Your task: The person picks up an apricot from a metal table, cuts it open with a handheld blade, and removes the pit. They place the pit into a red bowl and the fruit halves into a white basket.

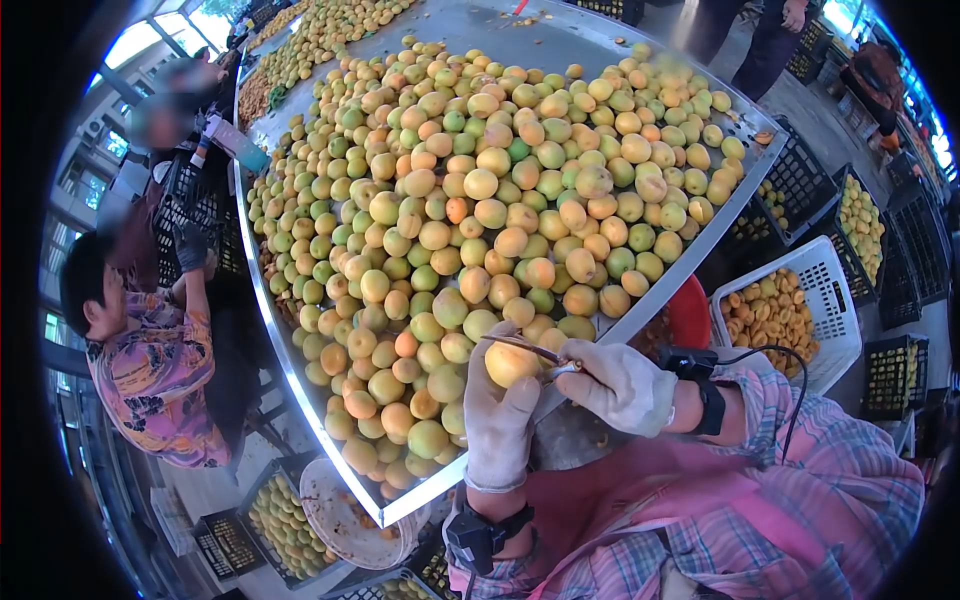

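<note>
Near the table's front corner, my left hand [498, 425], in a whitish glove, holds a yellow apricot-like fruit [511, 363]. My right hand [612, 385], gloved too, is closed around the handle of a small knife [567, 367]. The knife's thin dark blade lies across the upper part of the held fruit. Beyond both hands, a large heap of yellow, orange and green fruit [480, 184] covers much of the metal-edged table [380, 508].
A white crate [835, 315] of split fruit and a red basin [688, 310] stand at the right. Black crates [792, 170] are behind them. Below the table is a white bucket [345, 520]. A co-worker [160, 380] sits at the left; other people stand further off.
</note>
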Demonstrator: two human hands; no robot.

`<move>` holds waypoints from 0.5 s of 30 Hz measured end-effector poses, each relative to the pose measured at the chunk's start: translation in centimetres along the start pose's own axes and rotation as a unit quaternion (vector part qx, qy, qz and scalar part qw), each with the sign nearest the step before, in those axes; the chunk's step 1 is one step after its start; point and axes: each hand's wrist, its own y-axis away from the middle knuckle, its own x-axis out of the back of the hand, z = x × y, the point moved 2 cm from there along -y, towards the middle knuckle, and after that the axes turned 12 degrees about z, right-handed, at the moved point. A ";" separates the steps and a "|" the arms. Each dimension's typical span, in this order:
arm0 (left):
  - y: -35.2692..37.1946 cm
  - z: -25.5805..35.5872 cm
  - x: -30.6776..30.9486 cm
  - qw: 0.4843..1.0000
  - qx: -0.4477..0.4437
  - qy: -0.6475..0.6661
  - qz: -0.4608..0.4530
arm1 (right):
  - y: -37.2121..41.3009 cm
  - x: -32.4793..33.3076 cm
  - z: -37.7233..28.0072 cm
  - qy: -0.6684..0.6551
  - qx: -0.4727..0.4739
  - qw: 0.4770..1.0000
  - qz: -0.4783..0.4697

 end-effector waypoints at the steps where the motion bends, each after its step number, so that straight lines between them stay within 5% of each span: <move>1: 0.0 0.2 -0.1 0.999 -0.021 -0.046 -0.006 | 0.1 0.0 0.0 0.004 0.004 1.000 -0.001; 15: 0.0 -0.9 0.0 0.998 0.003 -0.031 -0.052 | 1.9 0.3 -0.2 0.148 0.033 0.988 0.036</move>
